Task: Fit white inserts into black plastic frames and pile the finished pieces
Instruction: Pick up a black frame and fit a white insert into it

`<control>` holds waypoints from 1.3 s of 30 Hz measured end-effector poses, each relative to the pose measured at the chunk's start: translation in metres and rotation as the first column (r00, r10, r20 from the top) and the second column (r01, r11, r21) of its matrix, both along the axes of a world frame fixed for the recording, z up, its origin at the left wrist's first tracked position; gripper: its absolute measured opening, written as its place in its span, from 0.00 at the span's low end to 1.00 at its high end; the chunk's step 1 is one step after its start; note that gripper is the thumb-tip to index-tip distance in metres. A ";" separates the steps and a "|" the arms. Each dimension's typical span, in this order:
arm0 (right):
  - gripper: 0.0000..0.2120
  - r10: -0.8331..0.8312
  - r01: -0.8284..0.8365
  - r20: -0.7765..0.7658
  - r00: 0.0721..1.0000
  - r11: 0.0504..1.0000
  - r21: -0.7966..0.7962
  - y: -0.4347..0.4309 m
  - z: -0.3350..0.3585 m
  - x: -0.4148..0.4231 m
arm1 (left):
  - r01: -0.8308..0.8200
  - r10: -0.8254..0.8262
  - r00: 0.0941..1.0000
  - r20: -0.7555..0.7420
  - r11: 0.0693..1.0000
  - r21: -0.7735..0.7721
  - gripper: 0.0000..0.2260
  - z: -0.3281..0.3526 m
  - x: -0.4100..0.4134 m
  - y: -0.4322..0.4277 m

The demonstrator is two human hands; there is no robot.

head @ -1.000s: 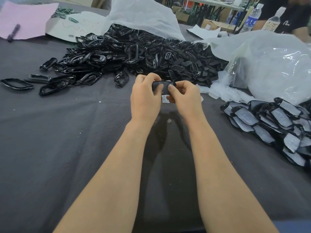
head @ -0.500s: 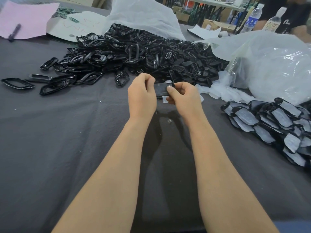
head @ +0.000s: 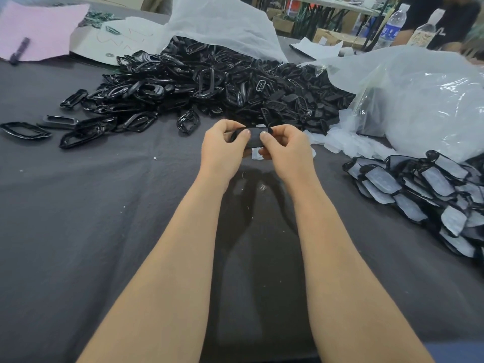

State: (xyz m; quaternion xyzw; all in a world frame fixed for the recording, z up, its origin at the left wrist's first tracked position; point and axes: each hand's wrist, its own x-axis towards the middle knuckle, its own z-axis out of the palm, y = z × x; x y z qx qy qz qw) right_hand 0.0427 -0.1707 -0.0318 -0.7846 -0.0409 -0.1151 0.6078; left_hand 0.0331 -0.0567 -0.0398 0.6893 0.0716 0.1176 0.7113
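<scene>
A black plastic frame (head: 253,137) is held above the dark cloth between my left hand (head: 222,150) and my right hand (head: 285,150), both thumbs pressing on its near face. Whether an insert sits in it I cannot tell. A small white insert (head: 256,154) lies on the cloth just under my right fingers. A big heap of empty black frames (head: 209,85) spreads behind my hands. Loose white inserts (head: 340,142) lie to the right of them. The pile of finished pieces (head: 429,195), black rims with white centres, lies at the right edge.
Clear plastic bags (head: 424,100) bulge at the back right and another bag (head: 222,24) covers the heap's far side. Stray frames (head: 25,130) lie at the left. Pink paper (head: 44,27) with a marker (head: 19,51), water bottles (head: 392,27) and another person (head: 450,19) are at the back.
My left hand shifted its grip on the frame, thumb coming round onto the near face. The frame stayed between both hands at the same spot.
</scene>
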 end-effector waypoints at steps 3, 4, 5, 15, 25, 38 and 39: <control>0.09 -0.033 0.033 -0.015 0.999 0.999 0.027 -0.002 -0.001 0.001 | 0.048 -0.048 0.999 -0.015 0.999 -0.015 0.05 -0.001 0.001 0.000; 0.09 -0.039 0.040 -0.020 0.999 0.999 0.029 -0.002 -0.001 0.001 | 0.058 -0.058 0.998 -0.012 0.998 -0.001 0.05 -0.001 0.001 -0.001; 0.09 -0.044 0.044 -0.022 0.999 0.999 0.030 -0.002 -0.001 0.001 | 0.060 -0.060 0.998 -0.005 0.998 0.025 0.06 -0.001 0.001 -0.001; 0.12 -0.018 0.018 -0.004 1.000 0.999 -0.046 0.003 -0.002 -0.001 | 0.003 -0.005 0.999 0.032 0.998 0.066 0.05 -0.003 -0.001 -0.001; 0.07 -0.043 0.043 0.003 0.999 0.997 -0.059 0.005 -0.005 0.000 | -0.010 0.001 0.998 0.060 0.988 0.155 0.09 -0.002 -0.003 -0.004; 0.07 -0.078 0.078 -0.002 0.997 0.995 -0.062 0.002 -0.006 0.001 | 0.066 -0.066 0.998 0.013 0.997 0.026 0.12 -0.003 0.000 -0.006; 0.07 -0.083 0.082 -0.004 0.997 0.995 -0.062 0.002 -0.006 0.002 | 0.067 -0.068 0.998 0.010 0.997 0.024 0.12 -0.003 0.000 -0.007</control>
